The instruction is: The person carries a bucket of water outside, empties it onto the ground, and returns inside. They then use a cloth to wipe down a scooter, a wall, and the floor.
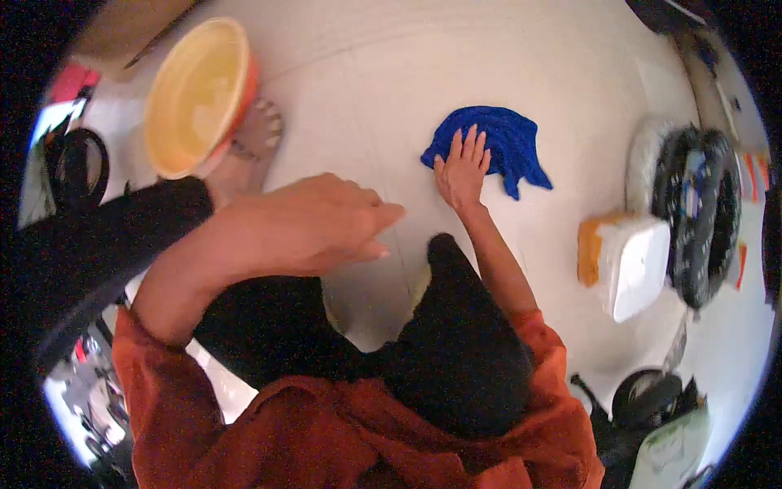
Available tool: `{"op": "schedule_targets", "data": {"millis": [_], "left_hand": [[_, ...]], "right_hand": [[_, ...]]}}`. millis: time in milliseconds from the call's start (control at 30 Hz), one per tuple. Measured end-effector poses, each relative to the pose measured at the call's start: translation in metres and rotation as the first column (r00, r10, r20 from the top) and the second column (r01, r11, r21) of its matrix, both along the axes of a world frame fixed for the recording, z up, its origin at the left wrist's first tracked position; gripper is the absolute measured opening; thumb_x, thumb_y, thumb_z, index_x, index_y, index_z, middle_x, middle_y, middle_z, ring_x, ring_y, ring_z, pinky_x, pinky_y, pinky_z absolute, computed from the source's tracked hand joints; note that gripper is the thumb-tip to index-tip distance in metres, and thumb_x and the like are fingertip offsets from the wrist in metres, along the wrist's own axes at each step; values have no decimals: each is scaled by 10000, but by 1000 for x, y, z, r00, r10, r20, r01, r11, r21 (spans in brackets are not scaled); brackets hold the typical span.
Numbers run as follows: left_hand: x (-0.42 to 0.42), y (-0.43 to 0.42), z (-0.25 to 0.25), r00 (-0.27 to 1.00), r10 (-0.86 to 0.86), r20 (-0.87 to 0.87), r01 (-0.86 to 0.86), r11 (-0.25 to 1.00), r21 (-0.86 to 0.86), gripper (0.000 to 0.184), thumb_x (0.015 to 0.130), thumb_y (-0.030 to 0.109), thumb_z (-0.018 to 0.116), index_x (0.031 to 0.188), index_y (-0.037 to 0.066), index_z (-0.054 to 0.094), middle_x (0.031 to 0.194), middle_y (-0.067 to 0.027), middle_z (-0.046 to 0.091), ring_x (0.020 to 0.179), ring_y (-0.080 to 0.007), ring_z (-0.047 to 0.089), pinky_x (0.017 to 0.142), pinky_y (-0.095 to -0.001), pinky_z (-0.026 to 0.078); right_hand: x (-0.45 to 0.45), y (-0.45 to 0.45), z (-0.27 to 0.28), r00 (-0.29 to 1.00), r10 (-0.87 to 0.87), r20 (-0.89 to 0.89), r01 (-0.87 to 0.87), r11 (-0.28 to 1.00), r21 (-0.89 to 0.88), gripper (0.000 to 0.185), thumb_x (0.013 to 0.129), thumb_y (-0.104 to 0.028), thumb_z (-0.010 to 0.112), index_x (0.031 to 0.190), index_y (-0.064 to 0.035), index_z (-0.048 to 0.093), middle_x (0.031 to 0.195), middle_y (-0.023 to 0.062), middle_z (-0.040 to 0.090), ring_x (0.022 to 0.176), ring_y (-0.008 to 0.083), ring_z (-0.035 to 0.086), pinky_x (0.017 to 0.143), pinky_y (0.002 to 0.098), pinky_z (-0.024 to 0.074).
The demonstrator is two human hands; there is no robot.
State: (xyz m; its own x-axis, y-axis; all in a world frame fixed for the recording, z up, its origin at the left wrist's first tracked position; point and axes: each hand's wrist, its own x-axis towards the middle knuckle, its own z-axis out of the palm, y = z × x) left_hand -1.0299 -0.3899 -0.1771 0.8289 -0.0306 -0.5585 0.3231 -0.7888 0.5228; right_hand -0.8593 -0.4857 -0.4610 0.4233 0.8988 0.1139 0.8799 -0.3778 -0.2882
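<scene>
On the pale floor lies a crumpled blue cloth [513,138]. My right hand [463,171] rests on its left part, palm down with the fingers spread. My left hand [326,224] is raised in front of my knees, blurred by motion, and its fingers look bent; whether anything is between them cannot be made out. Beyond my left forearm, at the upper left, is an orange basin [195,102] with a yellowish inside, tilted in this view, beside my foot.
To the right, a white lidded tub [639,269] stands near black tyres [692,204]. Another wheel [77,167] is at the far left. Dark wheeled items [648,395] sit at the lower right. My black-clad knees are below my hands.
</scene>
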Motion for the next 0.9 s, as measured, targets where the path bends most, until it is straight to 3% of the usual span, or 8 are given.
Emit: {"op": "schedule_targets", "data": {"millis": [200,300,367,433,533,633,733,900], "left_hand": [[-5,9,-19,1000,0,5,1,999,-40,457,828,299,495,1156,-12,422,1018,-200,537,958,-339,516,812,-420,407],[13,2,-20,998,-20,-60,17,999,-48,399,824,293,498,1091,0,454,919,-177,558,870,-335,541,748,-420,412],[10,0,-24,1000,-15,-15,15,998,-55,385,822,291,501,1076,5,460,914,-175,558,866,-336,541,747,-422,412],[11,-1,-25,1000,-10,-18,9,995,-97,364,821,285,501,1051,5,467,913,-184,555,860,-337,540,746,-424,411],[12,0,-27,1000,-19,-7,17,984,-176,356,818,282,503,1030,-3,470,902,-191,553,866,-340,539,751,-426,409],[12,-2,-24,993,-80,-87,78,997,-27,340,815,280,505,996,-6,470,867,-194,554,839,-353,545,722,-433,422],[6,4,-27,992,11,-127,-20,997,-70,356,809,280,513,1008,-11,465,845,-197,557,801,-370,550,693,-441,438],[-25,16,-27,995,65,70,-62,997,-51,412,821,275,498,1089,-32,442,877,-205,561,806,-364,556,707,-436,449]], "right_hand": [[-98,-21,9,724,654,-217,-666,745,23,493,794,-261,498,1258,-136,387,1362,133,268,1268,345,197,992,529,175],[-137,-64,3,358,542,-760,-518,793,321,468,810,-290,458,1252,-149,401,1336,125,315,1256,306,246,981,530,198],[-148,-75,16,161,443,-882,-700,681,214,466,788,-336,484,1214,-152,444,1321,84,347,1240,234,266,979,485,196],[-144,-79,12,166,802,-573,-927,325,187,470,786,-343,490,1214,-156,445,1321,83,347,1240,234,267,979,484,194],[-131,-48,-16,230,967,-113,-963,243,115,475,782,-355,498,1213,-163,446,1321,80,348,1240,234,267,980,482,190],[-109,15,-38,405,911,78,-914,400,67,480,779,-367,507,1213,-169,448,1321,78,348,1239,234,268,980,479,186],[-58,81,-24,609,792,-45,-792,610,7,512,765,-413,534,1225,-208,442,1345,57,321,1254,248,251,985,505,181],[71,144,-45,913,345,216,-355,935,8,558,797,-501,453,1283,-240,368,1366,60,290,1258,255,241,962,493,186]]}}
